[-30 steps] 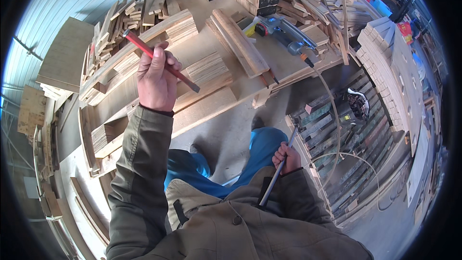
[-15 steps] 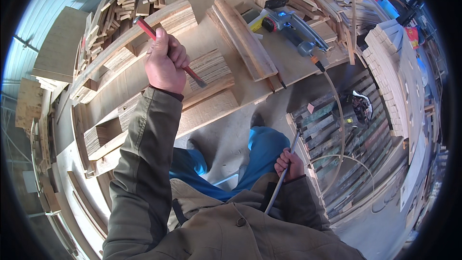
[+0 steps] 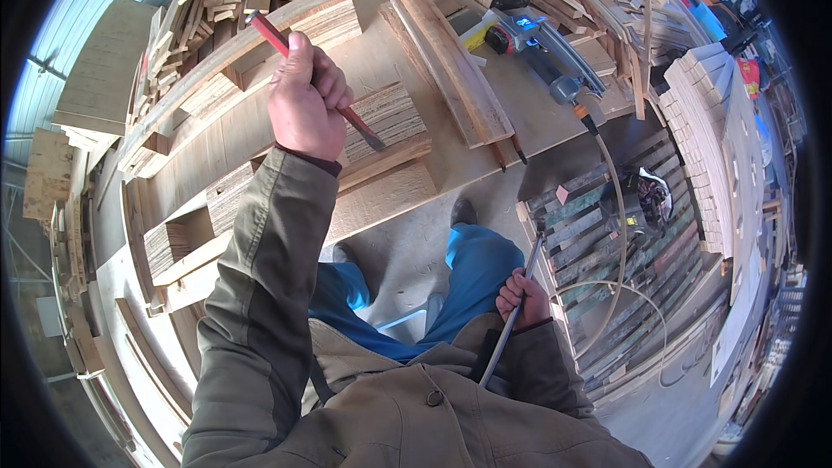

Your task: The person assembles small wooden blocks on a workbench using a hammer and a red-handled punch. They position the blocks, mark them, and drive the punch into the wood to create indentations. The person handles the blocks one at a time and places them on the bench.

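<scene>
My left hand (image 3: 305,104) is closed around a red chisel (image 3: 270,33), raised above the workbench. Its flat metal blade points down to the right, over a block of stacked plywood strips (image 3: 386,117); whether the tip touches the block I cannot tell. Low by my right thigh, my right hand (image 3: 523,302) grips a long, thin metal rod (image 3: 497,355). The rod slants from a dark upper end down against my jacket, where its lower end is hidden. Long wooden frame pieces (image 3: 251,65) with spacer blocks lie on the bench left of and beyond my left hand.
A nail gun (image 3: 555,69) with an air hose (image 3: 622,208) lies at the bench's right. Nearer the middle rest long boards (image 3: 455,69). Scrap wood (image 3: 204,26) is heaped at the far left. A slatted pallet (image 3: 598,269) stands right of my legs, beside stacked boards (image 3: 698,147).
The whole view has shifted slightly. My left hand appears a little higher and farther right with the chisel; both grips stay the same.
</scene>
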Available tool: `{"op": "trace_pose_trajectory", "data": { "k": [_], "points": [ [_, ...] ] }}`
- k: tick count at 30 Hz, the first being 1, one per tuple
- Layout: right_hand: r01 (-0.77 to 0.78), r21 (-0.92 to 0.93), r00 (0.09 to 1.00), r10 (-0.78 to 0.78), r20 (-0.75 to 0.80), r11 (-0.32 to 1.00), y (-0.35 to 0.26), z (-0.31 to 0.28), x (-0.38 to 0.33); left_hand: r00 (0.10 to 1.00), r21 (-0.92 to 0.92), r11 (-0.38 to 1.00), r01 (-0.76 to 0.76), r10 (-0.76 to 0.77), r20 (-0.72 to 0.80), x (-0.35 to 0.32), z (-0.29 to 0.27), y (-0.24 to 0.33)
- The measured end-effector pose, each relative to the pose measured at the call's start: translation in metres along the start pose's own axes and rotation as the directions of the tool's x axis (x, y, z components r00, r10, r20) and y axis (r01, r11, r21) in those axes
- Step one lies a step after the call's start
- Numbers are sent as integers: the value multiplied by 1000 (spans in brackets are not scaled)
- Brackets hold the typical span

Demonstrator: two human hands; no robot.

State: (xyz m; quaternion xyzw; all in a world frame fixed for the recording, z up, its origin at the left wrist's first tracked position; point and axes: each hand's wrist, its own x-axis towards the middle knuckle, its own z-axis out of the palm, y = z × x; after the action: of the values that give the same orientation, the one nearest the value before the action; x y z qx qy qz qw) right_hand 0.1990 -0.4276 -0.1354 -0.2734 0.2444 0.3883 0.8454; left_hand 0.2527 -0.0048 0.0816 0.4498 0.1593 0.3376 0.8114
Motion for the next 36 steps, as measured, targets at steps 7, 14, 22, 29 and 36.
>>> {"op": "trace_pose_trajectory", "data": {
  "k": [7,14,22,29,36],
  "points": [
    [12,-6,1000,-12,-4,1000,1,1,-2,1000,-9,1000,-7,7,14,0,-1,-4],
    [35,-69,999,-38,-36,997,2,9,-2,980,102,987,-122,104,168,-16,9,-14],
    [177,-416,978,-207,-29,892,-11,63,-31,937,174,957,-234,174,302,-34,10,-22],
    [591,-658,801,-441,405,467,-81,197,-94,940,340,923,-182,62,336,-26,-22,-23],
    [717,-697,611,-459,645,-25,-69,253,-102,934,539,805,-250,53,355,-38,-45,-67]
  ]
}}
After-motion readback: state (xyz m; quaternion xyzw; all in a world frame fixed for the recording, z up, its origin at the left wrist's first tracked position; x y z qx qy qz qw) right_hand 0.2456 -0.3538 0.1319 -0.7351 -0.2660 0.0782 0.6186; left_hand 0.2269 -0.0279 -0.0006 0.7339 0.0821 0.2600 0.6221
